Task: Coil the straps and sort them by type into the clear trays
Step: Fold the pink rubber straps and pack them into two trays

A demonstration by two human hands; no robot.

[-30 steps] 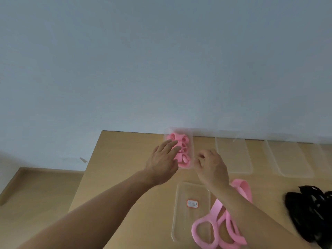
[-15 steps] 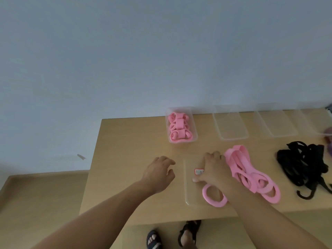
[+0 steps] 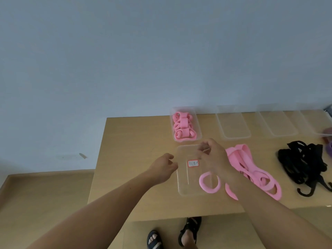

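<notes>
My right hand (image 3: 214,155) grips the far right edge of an empty clear tray (image 3: 186,178) with a red label, held just above the wooden table. My left hand (image 3: 162,167) has its fingers curled on the tray's left edge. One pink strap loop (image 3: 209,185) shows through the tray's bottom. To the right lies a loose pile of pink straps (image 3: 251,169), partly hidden by my right forearm. At the table's back stands a clear tray (image 3: 199,128) full of coiled pink straps (image 3: 183,128). A tangle of black straps (image 3: 303,162) lies at the right.
Two empty clear trays (image 3: 233,127) (image 3: 276,125) stand along the wall, and another runs off the right edge. Something purple (image 3: 328,146) sits at the far right. The table's front edge (image 3: 161,215) is close, with my sandalled feet (image 3: 190,230) below it.
My hands came back from the filled tray at the back to the labelled tray. The right hand took hold of it and raised it, and the left hand closed in on its left edge.
</notes>
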